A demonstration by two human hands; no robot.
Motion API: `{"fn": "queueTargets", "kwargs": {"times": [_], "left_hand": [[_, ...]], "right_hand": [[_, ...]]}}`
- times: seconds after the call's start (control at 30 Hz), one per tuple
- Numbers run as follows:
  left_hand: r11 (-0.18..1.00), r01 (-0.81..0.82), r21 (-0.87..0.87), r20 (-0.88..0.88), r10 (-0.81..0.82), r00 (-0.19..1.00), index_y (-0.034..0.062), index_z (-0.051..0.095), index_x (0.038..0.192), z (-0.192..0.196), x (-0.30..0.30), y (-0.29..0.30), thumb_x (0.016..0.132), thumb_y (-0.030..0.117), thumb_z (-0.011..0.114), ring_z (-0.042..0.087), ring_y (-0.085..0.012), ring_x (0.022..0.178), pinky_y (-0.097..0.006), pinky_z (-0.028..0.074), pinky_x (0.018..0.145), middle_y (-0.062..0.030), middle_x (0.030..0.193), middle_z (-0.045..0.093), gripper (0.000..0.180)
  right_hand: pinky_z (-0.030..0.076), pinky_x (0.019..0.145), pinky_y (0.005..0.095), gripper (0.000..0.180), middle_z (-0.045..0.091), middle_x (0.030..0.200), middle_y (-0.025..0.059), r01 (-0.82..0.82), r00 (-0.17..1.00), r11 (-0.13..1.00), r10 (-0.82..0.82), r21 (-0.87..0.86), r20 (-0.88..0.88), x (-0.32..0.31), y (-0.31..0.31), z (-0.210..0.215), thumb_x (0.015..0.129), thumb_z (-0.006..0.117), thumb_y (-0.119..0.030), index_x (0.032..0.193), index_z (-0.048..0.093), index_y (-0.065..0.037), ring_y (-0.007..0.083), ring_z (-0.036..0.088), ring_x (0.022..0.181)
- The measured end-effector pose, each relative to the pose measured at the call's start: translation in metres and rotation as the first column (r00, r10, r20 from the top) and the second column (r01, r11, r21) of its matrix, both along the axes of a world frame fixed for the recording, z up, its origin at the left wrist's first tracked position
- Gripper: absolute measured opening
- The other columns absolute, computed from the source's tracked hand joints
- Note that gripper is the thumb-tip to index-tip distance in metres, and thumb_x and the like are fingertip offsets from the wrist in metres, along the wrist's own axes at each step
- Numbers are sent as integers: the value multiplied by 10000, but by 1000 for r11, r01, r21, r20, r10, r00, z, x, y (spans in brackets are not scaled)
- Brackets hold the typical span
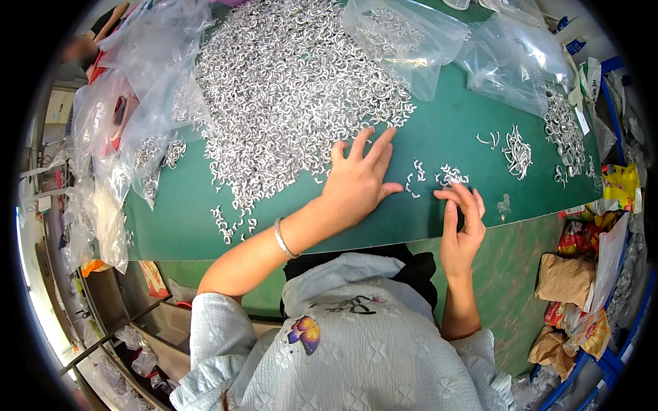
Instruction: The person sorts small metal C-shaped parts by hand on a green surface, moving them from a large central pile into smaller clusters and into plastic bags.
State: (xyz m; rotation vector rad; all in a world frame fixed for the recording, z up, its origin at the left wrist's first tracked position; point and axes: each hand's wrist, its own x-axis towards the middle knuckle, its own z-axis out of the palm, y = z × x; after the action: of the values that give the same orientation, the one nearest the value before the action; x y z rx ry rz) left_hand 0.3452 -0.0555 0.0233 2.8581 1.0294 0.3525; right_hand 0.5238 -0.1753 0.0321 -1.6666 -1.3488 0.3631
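Observation:
A wide heap of small curved silver-white metal pieces point(274, 82) covers the middle and far part of the green table point(439, 137). My left hand point(358, 179) lies palm down at the heap's lower right edge, its fingers spread and the thumb pointing right. Just right of that thumb are a few loose curved pieces point(414, 179). My right hand point(463, 222) is beside a small cluster of the same pieces point(451, 175), with fingers bent and apart; I see nothing held in it. A silver bangle point(281, 238) circles my left wrist.
Longer curved pieces form a small pile point(517, 152) on the right. Clear plastic bags lie at the left point(147, 61) and far right point(507, 61), near a pile of ring-like pieces point(563, 130). Brown paper packages point(565, 279) sit past the table's right edge. A person's arm point(110, 20) shows far left.

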Motion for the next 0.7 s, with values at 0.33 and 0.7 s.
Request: {"fn": "queueTargets", "kwargs": {"times": [0.33, 0.7], "left_hand": [[995, -14, -100, 50, 19, 999, -6, 562, 1281, 0, -5, -20, 847, 428, 644, 354, -335, 1317, -529, 336, 940, -101, 1465, 404, 620], [991, 32, -128, 5, -32, 999, -49, 530, 1294, 6, -14, -50, 873, 364, 633, 347, -291, 1381, -586, 284, 1019, -145, 1443, 448, 598]], "right_hand": [[273, 1095, 476, 231, 723, 962, 46, -18, 1000, 1000, 19, 5, -14, -6, 1, -4, 953, 547, -56, 1175, 600, -20, 212, 632, 985], [274, 1093, 470, 234, 723, 968, 42, -24, 999, 1000, 25, 14, -22, -7, 1, -6, 956, 547, -64, 1181, 600, -30, 203, 634, 972]]}}
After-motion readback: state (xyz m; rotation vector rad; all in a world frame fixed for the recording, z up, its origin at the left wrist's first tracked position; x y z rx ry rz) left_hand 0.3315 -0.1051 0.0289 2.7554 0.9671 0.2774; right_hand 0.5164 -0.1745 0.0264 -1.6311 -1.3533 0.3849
